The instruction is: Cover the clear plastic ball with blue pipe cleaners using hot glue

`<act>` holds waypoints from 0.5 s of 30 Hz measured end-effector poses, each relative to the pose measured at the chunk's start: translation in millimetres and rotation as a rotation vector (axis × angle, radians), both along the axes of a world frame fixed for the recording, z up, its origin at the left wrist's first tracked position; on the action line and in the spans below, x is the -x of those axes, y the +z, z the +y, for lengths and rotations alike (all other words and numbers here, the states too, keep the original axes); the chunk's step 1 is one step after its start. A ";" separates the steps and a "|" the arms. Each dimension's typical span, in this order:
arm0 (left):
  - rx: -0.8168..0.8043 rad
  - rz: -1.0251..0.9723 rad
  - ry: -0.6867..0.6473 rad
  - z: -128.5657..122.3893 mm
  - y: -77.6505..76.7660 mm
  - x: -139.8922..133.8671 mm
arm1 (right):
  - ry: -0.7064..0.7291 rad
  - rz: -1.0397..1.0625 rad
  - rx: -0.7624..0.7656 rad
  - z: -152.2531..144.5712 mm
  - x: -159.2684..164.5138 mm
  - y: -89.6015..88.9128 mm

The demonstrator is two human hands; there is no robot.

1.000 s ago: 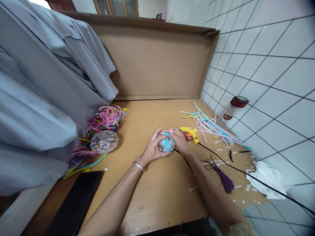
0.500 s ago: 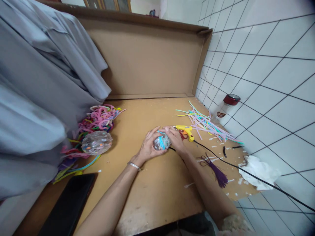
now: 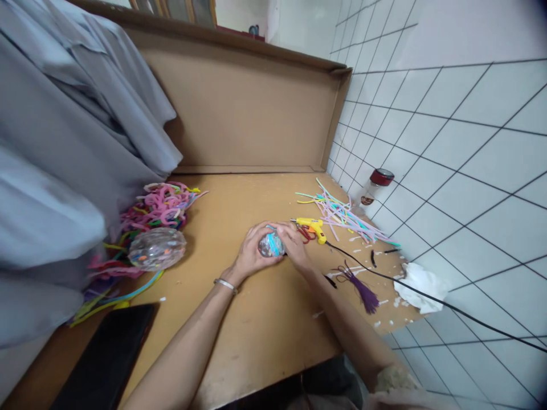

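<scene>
Low over the middle of the table I hold a clear rounded container [image 3: 265,247] with bright blue strips across it. My left hand [image 3: 248,250] curves around its left side, thumb along the lower edge. My right hand [image 3: 294,242] is closed over its upper right side, fingers bent against it. Just right of my right hand lies a yellow glue gun [image 3: 313,226], its nozzle pointing left. Red-handled scissors [image 3: 305,234] lie partly under it. The container's underside is hidden.
Left: a clear faceted bowl [image 3: 158,249], a pile of coloured pipe cleaners [image 3: 164,204] and a black phone-like slab [image 3: 106,353]. Right: loose pastel pipe cleaners [image 3: 342,213], a red-lidded jar [image 3: 376,185], purple cords [image 3: 361,290], white tissue [image 3: 421,287] and a black cable [image 3: 431,293].
The whole view has shifted slightly, so things on the table appear further left. Both hands stay around the container, which is turned slightly. The glue gun has not visibly moved on the table.
</scene>
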State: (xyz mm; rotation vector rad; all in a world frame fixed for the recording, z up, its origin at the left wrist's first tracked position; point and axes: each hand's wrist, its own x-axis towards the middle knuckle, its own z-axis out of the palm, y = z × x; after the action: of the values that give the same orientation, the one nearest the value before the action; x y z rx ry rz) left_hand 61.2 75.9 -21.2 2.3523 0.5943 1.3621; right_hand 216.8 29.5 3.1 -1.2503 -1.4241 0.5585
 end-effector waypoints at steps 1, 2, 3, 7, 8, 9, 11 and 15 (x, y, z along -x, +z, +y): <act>0.002 -0.001 0.004 0.0 0.0 -0.2 | -0.010 0.009 0.002 -0.6 0.3 -0.2; 0.003 -0.004 0.005 -0.1 0.1 -0.4 | -0.020 0.011 0.003 -0.7 0.7 -0.1; 0.003 -0.005 0.004 -0.2 0.4 -0.6 | -0.026 0.003 0.003 -0.2 1.1 0.1; 0.007 -0.005 0.007 -1.0 1.5 -1.6 | -0.042 -0.112 0.015 4.8 2.3 2.6; 0.005 -0.008 0.009 -1.2 1.4 -1.8 | -0.046 -0.141 0.021 6.0 2.3 3.8; -0.002 -0.014 0.006 -1.4 1.3 -2.0 | -0.053 -0.165 0.022 6.7 2.0 5.3; -0.019 -0.016 -0.006 -1.5 0.6 -2.2 | -0.064 -0.199 0.012 6.7 1.1 9.4; -0.023 -0.013 0.004 -1.3 -1.3 -1.7 | -0.086 -0.217 -0.015 1.3 -1.0 20.2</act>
State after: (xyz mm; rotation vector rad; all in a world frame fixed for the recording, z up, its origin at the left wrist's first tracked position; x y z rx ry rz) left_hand 62.9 74.6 -22.5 2.3597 0.5830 1.3921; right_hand 217.8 30.8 23.2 -1.3856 -1.5422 0.3614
